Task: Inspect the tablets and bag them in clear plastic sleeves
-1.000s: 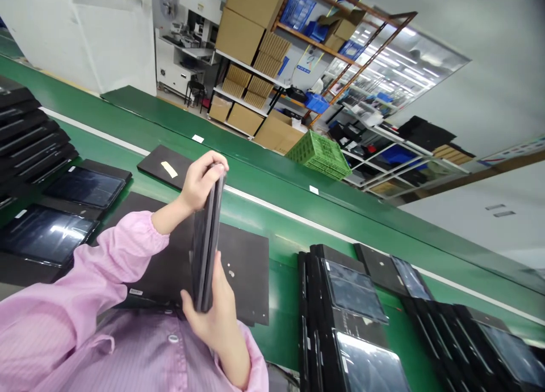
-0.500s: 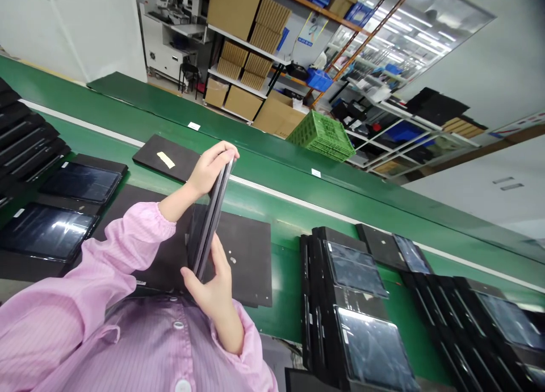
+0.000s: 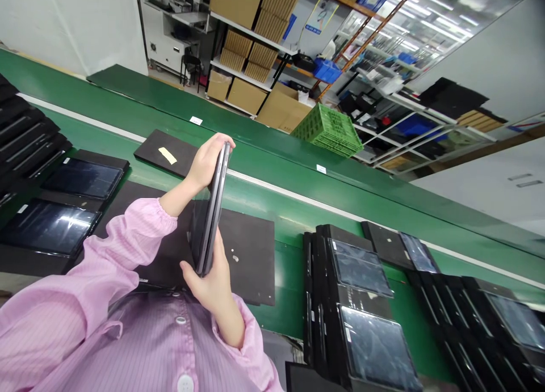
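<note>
I hold a thin dark grey tablet point(image 3: 212, 210) upright, with its edge toward me, above a black mat point(image 3: 251, 256) on the green bench. My left hand point(image 3: 205, 160), in a pink sleeve, grips the tablet's top end with curled fingers. My right hand point(image 3: 212, 284) is closed around its bottom end, thumb on the near side. The tablet's screen side is hidden from me.
Stacks of black tablets in trays point(image 3: 361, 301) stand to the right, and more tablets point(image 3: 80, 179) lie at the left. A black panel with a yellow label point(image 3: 164, 152) lies on the green conveyor point(image 3: 276, 171). Beyond are a green crate point(image 3: 327, 131) and shelves of cardboard boxes point(image 3: 251, 40).
The tablet has risen slightly and its top has tipped a little to the right, while both hands keep their grip. The view has drifted.
</note>
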`<action>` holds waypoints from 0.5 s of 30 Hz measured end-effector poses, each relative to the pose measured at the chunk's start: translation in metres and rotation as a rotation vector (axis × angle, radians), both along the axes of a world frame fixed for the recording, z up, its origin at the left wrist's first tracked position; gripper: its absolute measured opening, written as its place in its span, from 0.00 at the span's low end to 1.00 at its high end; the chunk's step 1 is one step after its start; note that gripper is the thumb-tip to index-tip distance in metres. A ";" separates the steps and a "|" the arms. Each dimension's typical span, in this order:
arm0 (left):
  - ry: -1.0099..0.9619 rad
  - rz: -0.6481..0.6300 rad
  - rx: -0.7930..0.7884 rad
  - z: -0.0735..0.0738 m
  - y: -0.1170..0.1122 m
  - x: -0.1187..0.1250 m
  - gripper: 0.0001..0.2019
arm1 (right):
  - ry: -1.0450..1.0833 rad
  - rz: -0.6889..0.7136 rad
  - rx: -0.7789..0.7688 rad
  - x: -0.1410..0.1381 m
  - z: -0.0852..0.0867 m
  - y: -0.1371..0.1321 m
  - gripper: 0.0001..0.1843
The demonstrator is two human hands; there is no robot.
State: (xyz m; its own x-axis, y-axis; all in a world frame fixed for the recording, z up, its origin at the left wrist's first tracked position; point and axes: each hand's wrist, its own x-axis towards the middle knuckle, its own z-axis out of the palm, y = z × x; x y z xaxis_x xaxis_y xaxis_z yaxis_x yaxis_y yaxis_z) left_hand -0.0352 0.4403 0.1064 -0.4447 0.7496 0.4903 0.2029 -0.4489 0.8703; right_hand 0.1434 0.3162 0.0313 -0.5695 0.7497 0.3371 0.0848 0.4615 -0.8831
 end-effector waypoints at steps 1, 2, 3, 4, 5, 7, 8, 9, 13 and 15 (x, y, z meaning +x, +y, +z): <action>0.000 -0.002 -0.004 0.000 0.000 0.000 0.22 | 0.008 0.004 -0.009 0.001 0.000 0.000 0.50; 0.000 -0.001 -0.007 0.000 0.001 0.000 0.22 | 0.021 0.012 -0.024 0.002 0.000 0.001 0.50; 0.002 -0.002 -0.008 0.000 0.001 0.000 0.22 | 0.043 0.022 -0.044 0.004 0.000 0.001 0.49; 0.004 -0.002 -0.009 0.000 0.000 0.000 0.21 | 0.074 0.032 -0.072 0.007 0.000 0.003 0.47; 0.009 -0.004 -0.011 0.001 0.000 0.000 0.21 | 0.114 0.039 -0.110 0.009 -0.001 0.004 0.45; 0.024 -0.005 -0.016 0.003 -0.002 0.001 0.21 | 0.201 0.032 -0.203 0.014 -0.001 0.009 0.37; 0.034 -0.003 -0.018 0.005 -0.003 0.001 0.21 | 0.236 0.017 -0.251 0.016 -0.001 0.012 0.32; 0.045 0.002 -0.018 0.006 -0.004 0.001 0.20 | 0.261 -0.006 -0.294 0.018 0.000 0.014 0.28; 0.104 0.026 -0.005 0.011 -0.010 0.003 0.20 | 0.280 -0.106 -0.393 0.019 0.001 0.022 0.20; 0.147 0.045 -0.006 0.012 -0.013 0.004 0.19 | 0.292 -0.133 -0.426 0.019 0.000 0.024 0.19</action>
